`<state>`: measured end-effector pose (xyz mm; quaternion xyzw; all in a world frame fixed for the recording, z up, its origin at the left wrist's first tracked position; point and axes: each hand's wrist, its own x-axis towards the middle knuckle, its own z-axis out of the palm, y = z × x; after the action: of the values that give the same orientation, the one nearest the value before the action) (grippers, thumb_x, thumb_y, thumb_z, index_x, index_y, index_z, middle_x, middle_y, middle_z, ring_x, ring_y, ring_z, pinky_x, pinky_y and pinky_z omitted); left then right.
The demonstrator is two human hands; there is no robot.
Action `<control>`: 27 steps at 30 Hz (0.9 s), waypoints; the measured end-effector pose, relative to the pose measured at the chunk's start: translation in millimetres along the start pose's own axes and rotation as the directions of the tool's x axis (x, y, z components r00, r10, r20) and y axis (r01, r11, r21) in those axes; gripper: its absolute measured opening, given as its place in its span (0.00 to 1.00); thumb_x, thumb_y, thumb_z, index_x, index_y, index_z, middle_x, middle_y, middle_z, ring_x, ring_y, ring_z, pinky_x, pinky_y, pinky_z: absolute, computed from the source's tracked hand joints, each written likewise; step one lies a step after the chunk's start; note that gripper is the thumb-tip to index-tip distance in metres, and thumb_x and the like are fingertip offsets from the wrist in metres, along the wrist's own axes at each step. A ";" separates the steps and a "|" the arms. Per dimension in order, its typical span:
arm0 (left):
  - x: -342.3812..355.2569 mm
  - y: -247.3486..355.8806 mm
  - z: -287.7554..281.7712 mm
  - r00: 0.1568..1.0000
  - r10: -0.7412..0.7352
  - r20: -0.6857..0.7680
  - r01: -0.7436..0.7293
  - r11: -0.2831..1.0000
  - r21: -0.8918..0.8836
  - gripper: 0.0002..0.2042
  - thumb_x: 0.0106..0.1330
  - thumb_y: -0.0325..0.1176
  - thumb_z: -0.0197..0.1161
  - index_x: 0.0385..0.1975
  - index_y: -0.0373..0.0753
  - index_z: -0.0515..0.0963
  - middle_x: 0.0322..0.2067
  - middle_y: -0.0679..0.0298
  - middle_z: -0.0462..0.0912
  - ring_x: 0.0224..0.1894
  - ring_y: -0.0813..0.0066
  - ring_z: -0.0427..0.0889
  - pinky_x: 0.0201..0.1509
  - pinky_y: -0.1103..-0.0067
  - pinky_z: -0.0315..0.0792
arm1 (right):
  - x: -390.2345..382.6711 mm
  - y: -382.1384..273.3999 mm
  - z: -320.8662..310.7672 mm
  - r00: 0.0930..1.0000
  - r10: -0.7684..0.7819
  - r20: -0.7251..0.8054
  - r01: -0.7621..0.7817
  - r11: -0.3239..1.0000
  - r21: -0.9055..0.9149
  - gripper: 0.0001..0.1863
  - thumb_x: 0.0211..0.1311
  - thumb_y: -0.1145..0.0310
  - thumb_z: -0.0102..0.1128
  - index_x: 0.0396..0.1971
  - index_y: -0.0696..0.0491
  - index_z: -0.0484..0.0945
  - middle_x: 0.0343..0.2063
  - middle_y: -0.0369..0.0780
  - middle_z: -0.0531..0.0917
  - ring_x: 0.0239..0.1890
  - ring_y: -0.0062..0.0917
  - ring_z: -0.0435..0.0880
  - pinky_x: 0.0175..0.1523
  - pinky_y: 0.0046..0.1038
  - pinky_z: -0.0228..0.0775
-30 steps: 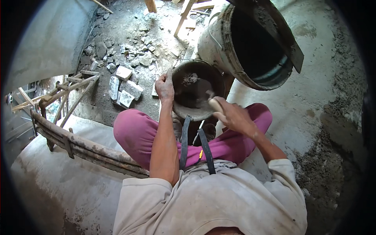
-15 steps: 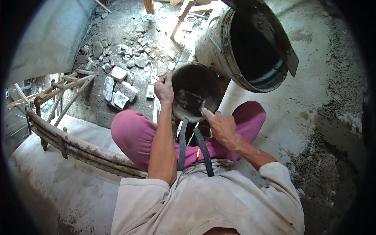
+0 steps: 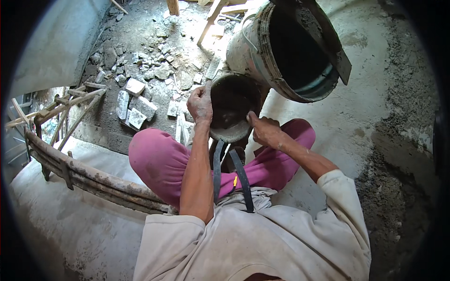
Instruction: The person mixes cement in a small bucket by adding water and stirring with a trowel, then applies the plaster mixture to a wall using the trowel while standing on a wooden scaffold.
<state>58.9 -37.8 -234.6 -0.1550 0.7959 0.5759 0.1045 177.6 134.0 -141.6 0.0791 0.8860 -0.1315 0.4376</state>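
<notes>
A small dark bucket [image 3: 229, 136] tilts toward me between my bent knees, its inside in shadow with some greyish matter low down. My left hand [image 3: 200, 104] is closed on its left rim, thumb side up. At the right rim, my right hand [image 3: 266, 131] is curled closed, with a finger or thumb reaching over into the mouth. Whatever those fingers hold is hidden in the dark. Two black straps [image 3: 242, 180] hang below the bucket in front of my lap.
A big pale mortar-crusted bucket [image 3: 255, 58] lies tilted beyond, a flat board [image 3: 343, 68] across its mouth. Broken blocks [image 3: 137, 105] and rubble cover the ground ahead. Curved pipe-like rails [image 3: 93, 175] run along the left edge. Rough wet mortar [image 3: 391, 187] spreads at right.
My right hand has shifted up and slightly right along the rim. The pale tool-like piece and dark edge seen inside the bucket no longer show. The left hand keeps its grip.
</notes>
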 end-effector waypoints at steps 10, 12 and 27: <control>2.6 -6.3 6.6 1.000 0.001 0.013 0.000 0.999 -0.032 0.20 0.64 0.48 0.66 0.28 0.33 0.83 0.19 0.65 0.79 0.22 0.80 0.70 0.29 0.77 0.66 | -17.8 -25.1 19.7 0.931 -0.186 0.314 -0.311 0.044 0.949 0.33 0.56 0.73 0.60 0.62 0.52 0.58 0.25 0.36 0.73 0.15 0.14 0.70 0.16 0.20 0.64; 4.7 -7.1 2.9 1.000 -0.013 -0.011 0.012 0.998 -0.060 0.19 0.65 0.47 0.66 0.27 0.33 0.83 0.18 0.66 0.77 0.23 0.81 0.69 0.28 0.78 0.65 | -16.9 -28.4 13.1 0.917 -0.303 0.260 -0.333 -0.221 0.917 0.23 0.62 0.72 0.57 0.55 0.50 0.61 0.22 0.32 0.71 0.15 0.11 0.69 0.17 0.17 0.64; -4.2 -10.3 4.8 0.999 -0.047 -0.009 0.045 0.985 -0.166 0.18 0.67 0.45 0.65 0.26 0.34 0.81 0.21 0.74 0.76 0.23 0.88 0.66 0.27 0.86 0.60 | -20.8 5.7 68.1 0.806 -0.033 -0.591 0.114 0.988 0.101 0.30 0.60 0.73 0.51 0.64 0.38 0.64 0.25 0.46 0.80 0.29 0.40 0.84 0.32 0.44 0.76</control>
<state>66.6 -35.6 -243.8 -0.1853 0.7420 0.6366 0.0991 243.0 118.3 -165.6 0.1101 0.9696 -0.1754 0.1306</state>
